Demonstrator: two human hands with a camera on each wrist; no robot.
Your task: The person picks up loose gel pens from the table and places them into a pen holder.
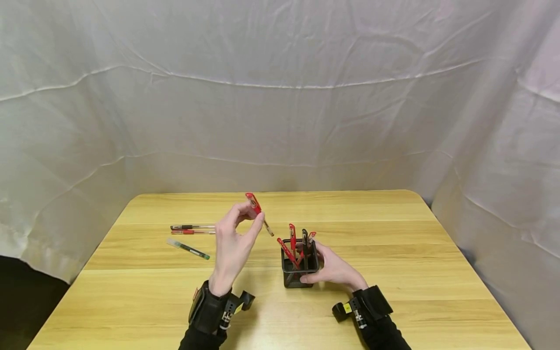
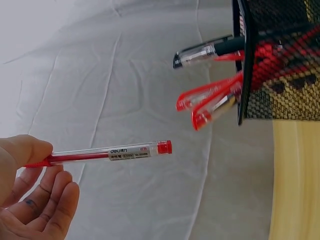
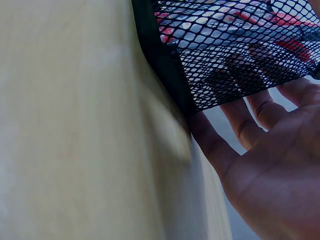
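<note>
In the head view my left hand [image 1: 232, 248] pinches a red gel pen [image 1: 255, 204] between thumb and fingers, above the table and left of a black mesh pen holder [image 1: 290, 280]. The pen slants, its capped end up and its lower end toward the holder. The left wrist view shows its clear barrel [image 2: 105, 156] and red end plug. My right hand [image 1: 337, 270] grips the holder from the right, thumb across the front and fingers around the far side. Several red pens [image 1: 292, 238] and a black pen [image 1: 305, 248] stand inside, capped ends above the rim.
On the table left of my left hand lie a black pen [image 1: 188, 227], a red pen [image 1: 188, 232] and a green pen [image 1: 192, 250]. Pale cloth [image 1: 297, 121] hangs behind and beside the wooden table [image 1: 393, 243].
</note>
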